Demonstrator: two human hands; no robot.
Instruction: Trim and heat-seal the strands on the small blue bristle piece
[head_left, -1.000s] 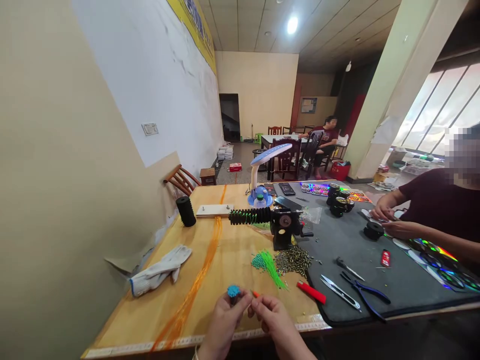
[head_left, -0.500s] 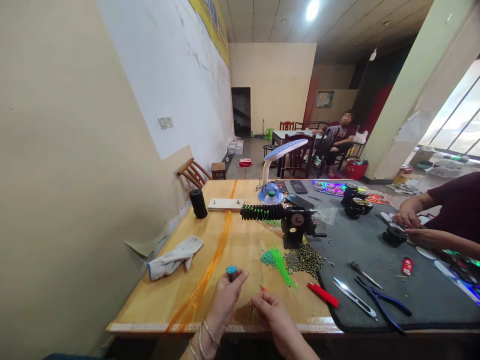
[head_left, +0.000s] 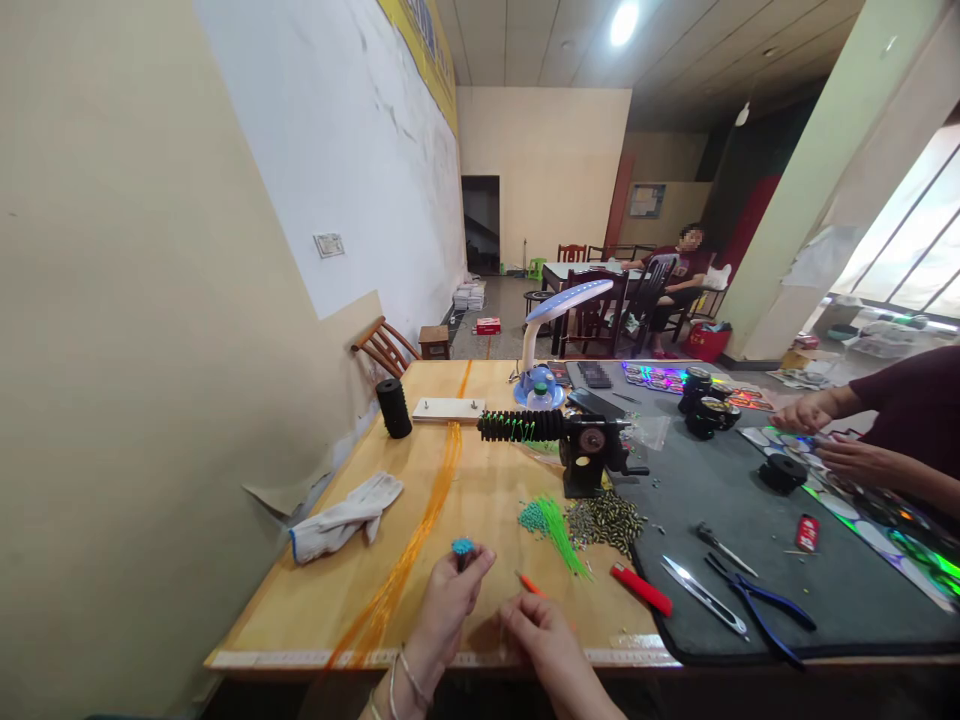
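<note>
My left hand is closed round a small bundle topped with blue beads, held upright over the wooden table. Beside it, my right hand pinches a thin orange-tipped piece near the table's front edge. Just beyond my hands lie a bunch of green strands with teal bead heads and a heap of small dark metal pieces. A black winding device with a ribbed, green-wrapped shaft stands behind them.
Orange line runs along the table. A white glove lies left. On the grey mat are a red lighter, scissors, pliers and black spools. Another person's hands work at the right. A desk lamp stands behind.
The view has shifted right and down a little. My hands have drawn apart slightly, the right one lower and nearer the edge. The other person's hands have moved over the shiny pieces.
</note>
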